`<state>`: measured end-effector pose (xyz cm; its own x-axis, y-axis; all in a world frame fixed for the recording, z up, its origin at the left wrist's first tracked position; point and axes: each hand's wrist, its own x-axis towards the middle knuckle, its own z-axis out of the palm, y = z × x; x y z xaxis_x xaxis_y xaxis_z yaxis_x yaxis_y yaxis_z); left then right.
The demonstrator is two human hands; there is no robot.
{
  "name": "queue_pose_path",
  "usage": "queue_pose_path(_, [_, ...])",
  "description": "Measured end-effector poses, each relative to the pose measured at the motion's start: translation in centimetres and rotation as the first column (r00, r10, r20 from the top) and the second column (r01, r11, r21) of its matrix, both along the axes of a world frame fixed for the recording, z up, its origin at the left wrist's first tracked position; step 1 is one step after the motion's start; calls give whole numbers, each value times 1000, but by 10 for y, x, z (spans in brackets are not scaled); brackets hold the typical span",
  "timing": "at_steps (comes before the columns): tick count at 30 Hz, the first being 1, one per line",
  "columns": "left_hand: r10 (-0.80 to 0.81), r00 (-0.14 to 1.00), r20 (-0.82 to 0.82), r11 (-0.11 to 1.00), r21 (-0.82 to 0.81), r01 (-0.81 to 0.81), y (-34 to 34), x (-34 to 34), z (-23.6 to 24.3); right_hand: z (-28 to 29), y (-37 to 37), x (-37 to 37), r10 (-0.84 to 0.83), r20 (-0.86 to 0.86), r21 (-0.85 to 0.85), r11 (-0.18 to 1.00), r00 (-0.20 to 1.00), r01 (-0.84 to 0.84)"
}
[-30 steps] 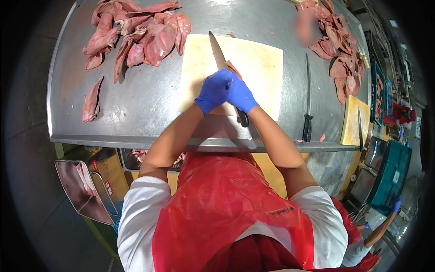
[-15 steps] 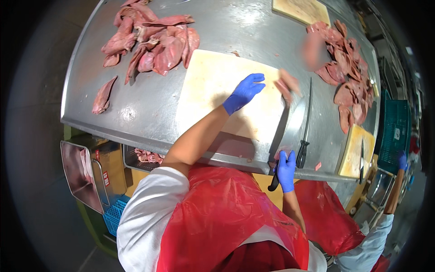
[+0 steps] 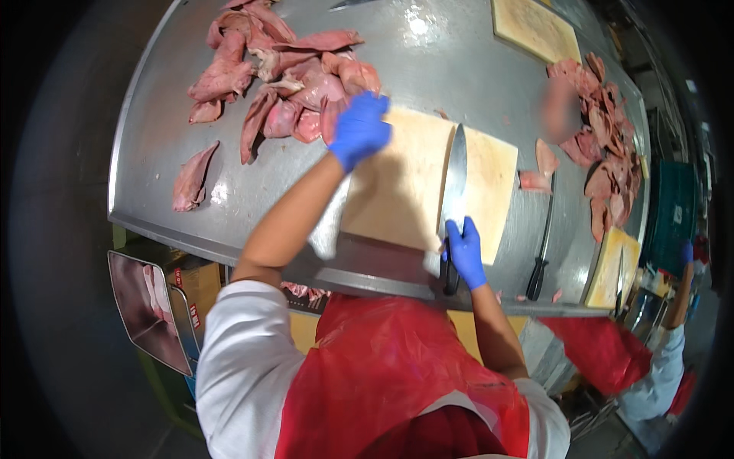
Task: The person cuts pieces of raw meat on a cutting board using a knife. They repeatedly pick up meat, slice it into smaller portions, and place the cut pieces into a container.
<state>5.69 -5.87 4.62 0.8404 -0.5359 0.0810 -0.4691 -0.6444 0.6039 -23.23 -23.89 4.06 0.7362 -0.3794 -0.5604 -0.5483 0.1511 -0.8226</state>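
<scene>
My right hand [image 3: 466, 252] is wrapped round the black handle of a knife [image 3: 456, 172], whose wide blade lies over the cutting board [image 3: 489, 180] with its tip pointing away from me. At the far left corner of the board, my left hand [image 3: 362, 131] is closed at the near edge of a heap of pink pig ears [image 3: 302, 84]. It appears to grip one ear; its fingertips are partly hidden and slightly blurred. Two cut pieces [image 3: 539, 172] lie just right of the board.
A sharpening steel [image 3: 544, 252] rests right of the board. Beyond it spreads a second heap of flat pieces [image 3: 608, 130]. A lone ear [image 3: 195, 180] lies at left. Another board [image 3: 608, 268] bears a knife. A co-worker's gloved hand [image 3: 687, 251] shows at far right.
My left hand has moved from above the board leftward to the heap of ears. My right hand has brought the knife left, from beside the board to over it. The cut pieces have come to rest.
</scene>
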Motion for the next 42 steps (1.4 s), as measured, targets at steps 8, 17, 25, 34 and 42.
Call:
queue_pose_path(8, [780, 583, 226, 625, -300, -720, 46, -19, -39, -3, -43, -27, -100, 71, 10, 995, 992, 100])
queue_pose_path(17, [622, 771, -138, 705, -329, -628, 40, 7, -67, -25, -57, -37, -10, 117, 59, 998, 993, 3])
queue_pose_path(25, [204, 962, -181, 979, 21, -204, -105, -132, -33, 44, -75, -92, 80, -13, -234, 969, 997, -81])
queue_pose_path(34, [240, 967, -80, 963, -110, -248, -110, -128, -44, 43, -47, 25, 353, -132, -334, 864, 926, -376])
queue_pose_path(42, [-60, 972, 227, 944, -304, 129, -117, -131, -37, -3, -58, 70, 345, -109, -398, 845, 932, -359])
